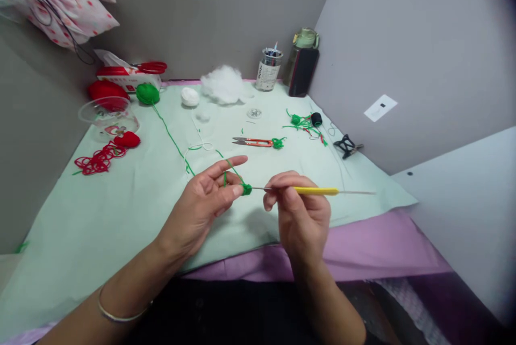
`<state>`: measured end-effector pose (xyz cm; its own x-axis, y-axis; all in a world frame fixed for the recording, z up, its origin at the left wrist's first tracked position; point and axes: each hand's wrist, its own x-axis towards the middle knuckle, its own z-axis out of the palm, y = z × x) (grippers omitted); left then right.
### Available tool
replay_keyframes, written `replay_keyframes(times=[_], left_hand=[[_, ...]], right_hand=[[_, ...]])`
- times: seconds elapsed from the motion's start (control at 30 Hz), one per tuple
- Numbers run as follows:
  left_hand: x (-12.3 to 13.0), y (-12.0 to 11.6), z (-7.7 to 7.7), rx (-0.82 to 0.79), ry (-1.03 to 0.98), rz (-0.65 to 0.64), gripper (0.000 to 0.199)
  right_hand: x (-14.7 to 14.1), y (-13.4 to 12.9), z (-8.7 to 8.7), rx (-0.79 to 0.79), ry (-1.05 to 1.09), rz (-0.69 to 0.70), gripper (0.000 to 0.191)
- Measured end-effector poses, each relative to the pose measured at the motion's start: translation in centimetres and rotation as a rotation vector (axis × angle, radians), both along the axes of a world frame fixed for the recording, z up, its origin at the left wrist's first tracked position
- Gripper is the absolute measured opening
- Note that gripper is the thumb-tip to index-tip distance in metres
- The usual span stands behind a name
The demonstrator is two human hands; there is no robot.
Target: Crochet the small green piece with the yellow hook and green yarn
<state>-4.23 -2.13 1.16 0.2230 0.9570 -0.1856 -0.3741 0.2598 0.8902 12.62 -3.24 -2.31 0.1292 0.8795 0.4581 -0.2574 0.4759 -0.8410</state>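
Note:
Between the thumb and fingers of my left hand (205, 194) is a small green crochet piece (247, 189). Green yarn (171, 138) runs from a green yarn ball (148, 93) to this hand and loops over its raised index finger. My right hand (302, 210) grips a crochet hook (316, 191) by its yellow handle. The hook's thin metal shaft points left, and its tip meets the green piece, where the stitches hide it. Beyond my hands lie orange thread snips (258, 142) with a green knotted bit (278, 143) by their handle end.
At the back stand a tissue box (129, 80) with red scissors (152, 67), white stuffing (226, 84), a white yarn ball (190, 96), a pen cup (269, 71) and a phone (303, 72) against a bottle (306, 38). Red yarn (99, 159) lies left, yarn scraps (304, 124) and a black clip (345, 146) right.

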Motion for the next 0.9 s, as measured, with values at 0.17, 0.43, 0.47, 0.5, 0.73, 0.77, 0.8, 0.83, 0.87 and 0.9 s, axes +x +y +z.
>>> replay_keyframes(times=[0.17,0.43,0.47,0.5,0.73,0.77,0.8,0.83,0.87,0.9], left_hand=[[0.6,-0.4,-0.6,0.043,0.014,-0.064,0.038],[1.1,-0.6,-0.8,-0.116,-0.155,-0.008,0.042],[1.0,-0.4,-0.8,-0.164,-0.195,-0.036,0.04],[0.8,-0.2,-0.8,-0.196,-0.227,-0.055,0.037],[0.9,-0.1,-0.6,-0.022,-0.056,0.044,0.04],[1.0,-0.2,-0.7,0.0,-0.027,0.043,0.04],[1.0,-0.3,-0.7,0.013,-0.009,0.036,0.037],[1.0,-0.4,-0.7,0.019,0.002,0.028,0.035],[0.9,-0.5,-0.8,0.022,0.009,0.021,0.032],[0.8,-0.6,-0.8,0.022,0.014,0.017,0.03]], right_hand=[[-0.7,0.1,-0.2,0.08,-0.25,-0.133,0.016],[-1.1,-0.4,-1.7,0.349,-0.549,-0.369,0.041],[-0.9,-0.3,-1.5,0.312,-0.511,-0.351,0.037],[-0.7,-0.2,-1.3,0.249,-0.442,-0.32,0.031],[-0.5,0.4,-0.1,-0.027,-0.089,-0.03,0.013],[-0.6,0.4,-0.2,-0.031,-0.099,-0.031,0.013],[-0.6,0.5,-0.3,-0.039,-0.096,-0.032,0.013],[-0.5,0.5,-0.4,-0.053,-0.078,-0.024,0.013],[-0.5,0.5,-0.5,-0.073,-0.048,-0.01,0.012],[-0.4,0.6,-0.6,-0.098,-0.013,0.006,0.011]])
